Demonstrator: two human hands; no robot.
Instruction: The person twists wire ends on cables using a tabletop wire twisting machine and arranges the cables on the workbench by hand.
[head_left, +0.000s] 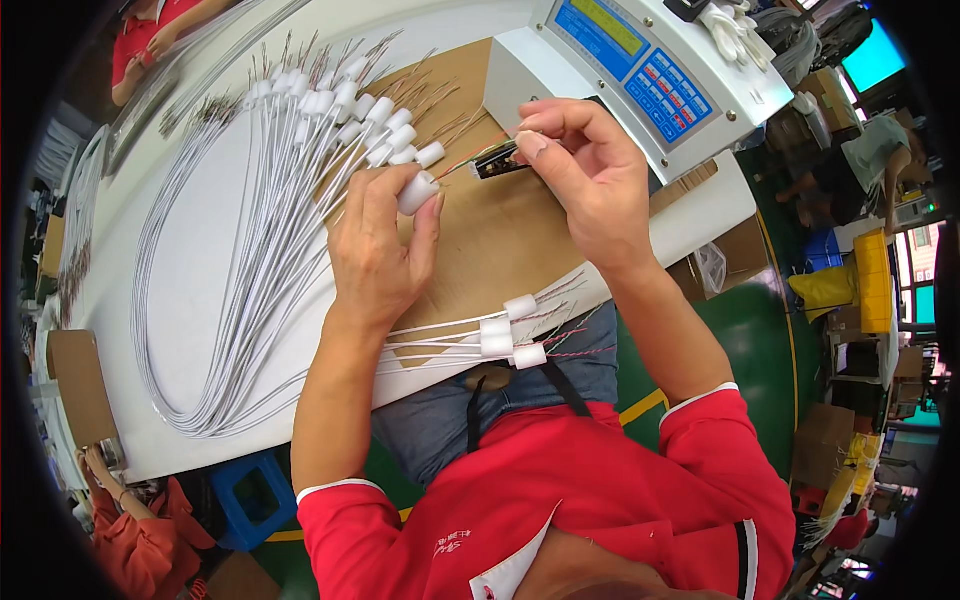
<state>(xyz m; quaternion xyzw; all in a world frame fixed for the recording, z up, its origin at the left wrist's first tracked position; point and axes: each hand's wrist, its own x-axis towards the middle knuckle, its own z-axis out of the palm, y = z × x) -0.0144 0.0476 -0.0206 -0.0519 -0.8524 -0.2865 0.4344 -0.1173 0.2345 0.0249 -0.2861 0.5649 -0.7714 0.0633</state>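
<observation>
My left hand (376, 245) is closed round a white cylindrical sleeve (417, 194) at a cable's end, pinching it between thumb and fingers. Thin coloured wires (462, 166) stick out of this sleeve and run to the right. At their far end my right hand (602, 190) is closed, thumb against forefinger, on the wires. A black clip (496, 161) lies just below those fingertips, partly covered by the thumb; whether the hand also grips it is hidden. Many white cables (235, 270) with similar sleeves and bare wire ends fan out to the left.
A white instrument (625, 75) with a blue keypad panel stands at the back right, on brown cardboard (490, 235). Several sleeved cable ends (496, 337) lie along the table's near edge. Gloves (735, 35) rest atop the instrument. A blue stool (250, 495) stands below left.
</observation>
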